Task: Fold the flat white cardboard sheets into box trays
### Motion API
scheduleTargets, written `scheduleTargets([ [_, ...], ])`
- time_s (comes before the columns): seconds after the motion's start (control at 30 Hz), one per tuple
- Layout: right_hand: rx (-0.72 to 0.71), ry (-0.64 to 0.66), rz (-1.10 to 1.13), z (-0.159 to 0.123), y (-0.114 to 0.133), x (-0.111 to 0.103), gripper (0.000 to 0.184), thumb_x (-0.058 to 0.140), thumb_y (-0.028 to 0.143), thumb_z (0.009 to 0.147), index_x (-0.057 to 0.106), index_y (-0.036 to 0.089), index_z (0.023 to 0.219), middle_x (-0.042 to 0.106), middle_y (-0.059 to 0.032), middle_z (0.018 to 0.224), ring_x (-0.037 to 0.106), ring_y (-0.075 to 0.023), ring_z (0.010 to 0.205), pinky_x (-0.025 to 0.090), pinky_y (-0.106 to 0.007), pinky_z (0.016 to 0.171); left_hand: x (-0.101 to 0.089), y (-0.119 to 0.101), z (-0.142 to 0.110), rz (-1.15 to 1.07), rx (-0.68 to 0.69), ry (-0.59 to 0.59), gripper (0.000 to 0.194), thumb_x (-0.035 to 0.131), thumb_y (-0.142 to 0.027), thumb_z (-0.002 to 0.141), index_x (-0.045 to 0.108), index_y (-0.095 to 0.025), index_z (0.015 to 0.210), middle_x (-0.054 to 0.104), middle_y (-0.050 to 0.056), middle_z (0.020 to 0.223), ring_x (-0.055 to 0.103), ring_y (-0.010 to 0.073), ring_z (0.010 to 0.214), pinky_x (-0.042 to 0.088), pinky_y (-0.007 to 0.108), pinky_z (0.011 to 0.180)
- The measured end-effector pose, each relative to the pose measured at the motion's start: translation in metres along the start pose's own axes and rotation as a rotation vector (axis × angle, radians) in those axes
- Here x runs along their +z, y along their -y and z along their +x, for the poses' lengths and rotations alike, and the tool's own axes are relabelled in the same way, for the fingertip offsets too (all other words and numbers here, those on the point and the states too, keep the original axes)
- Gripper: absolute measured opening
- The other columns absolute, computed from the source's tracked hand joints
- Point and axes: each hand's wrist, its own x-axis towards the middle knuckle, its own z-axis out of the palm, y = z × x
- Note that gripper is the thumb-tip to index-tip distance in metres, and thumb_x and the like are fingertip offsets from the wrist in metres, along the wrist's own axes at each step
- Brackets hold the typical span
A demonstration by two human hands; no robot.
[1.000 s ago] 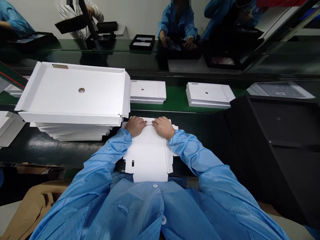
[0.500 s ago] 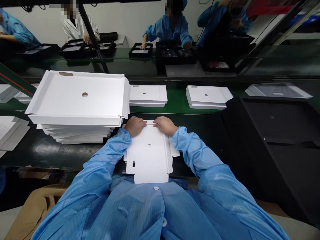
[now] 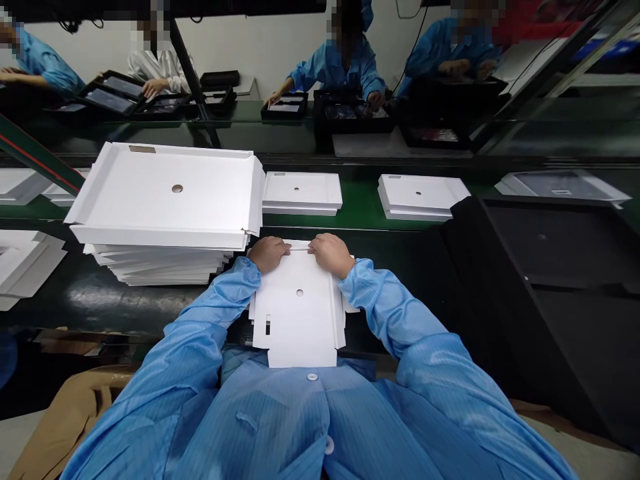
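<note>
A white die-cut cardboard sheet (image 3: 300,320) lies in front of me, with a small round hole near its middle and a slot at its lower left. Its near flap lies flat toward my body. My left hand (image 3: 270,254) is closed on the far left corner, thumb and fingers at the folded far edge. Opposite it, my right hand (image 3: 332,254) pinches the same far edge at the right corner. Edges of more white card show underneath the sheet.
Left of my hands stands a tall stack of folded white trays (image 3: 165,207). Smaller white trays (image 3: 303,190) (image 3: 424,193) sit on the green conveyor (image 3: 357,213). Black boxes (image 3: 575,247) rise at the right. Several co-workers (image 3: 340,67) handle black trays across the line.
My hands stay at the sheet's far edge, with hardly any movement. The view has shifted slightly. Across the line, the co-worker in white has tilted up a black tray.
</note>
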Motion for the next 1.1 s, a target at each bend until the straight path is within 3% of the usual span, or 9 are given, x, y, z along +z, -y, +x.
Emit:
scheduleTargets([
  [0.23,0.001,-0.008,0.002,-0.003,0.001,0.001,0.029,0.051,0.027,0.102,0.077,0.015,0.109,0.071,-0.0136,0.106,0.06,-0.0251,0.103,0.04,-0.035,0.088,0.008,0.0,-0.001,-0.105,-0.04,-0.03,0.027,0.052,-0.015,0.096,0.076,-0.018,0.107,0.073,0.009,0.094,0.066,0.0203,0.088,0.051,0.038,0.083],
  [0.73,0.016,-0.004,0.051,-0.006,0.002,0.004,0.023,0.053,0.02,0.1,0.075,0.014,0.103,0.07,-0.0128,0.105,0.059,-0.0237,0.101,0.04,-0.034,0.09,0.012,-0.001,-0.002,-0.13,0.003,-0.054,0.025,0.052,-0.018,0.097,0.076,-0.017,0.103,0.073,0.008,0.09,0.067,0.0198,0.086,0.053,0.036,0.08],
  [1.0,0.078,-0.066,0.162,-0.012,-0.003,0.004,0.031,0.057,0.036,0.101,0.074,0.016,0.118,0.07,-0.0106,0.113,0.06,-0.0234,0.11,0.042,-0.032,0.098,0.009,-0.001,-0.004,-0.134,-0.014,-0.069,0.026,0.051,-0.017,0.097,0.076,-0.018,0.105,0.074,0.008,0.094,0.067,0.0203,0.088,0.054,0.037,0.081],
  [1.1,0.115,-0.033,0.22,-0.014,-0.01,0.004,0.032,0.057,0.036,0.101,0.074,0.018,0.12,0.07,-0.0092,0.115,0.061,-0.022,0.11,0.043,-0.031,0.096,0.007,-0.002,-0.006,-0.147,-0.046,-0.057,0.025,0.052,-0.019,0.098,0.076,-0.018,0.106,0.074,0.008,0.097,0.067,0.0203,0.092,0.053,0.038,0.085],
])
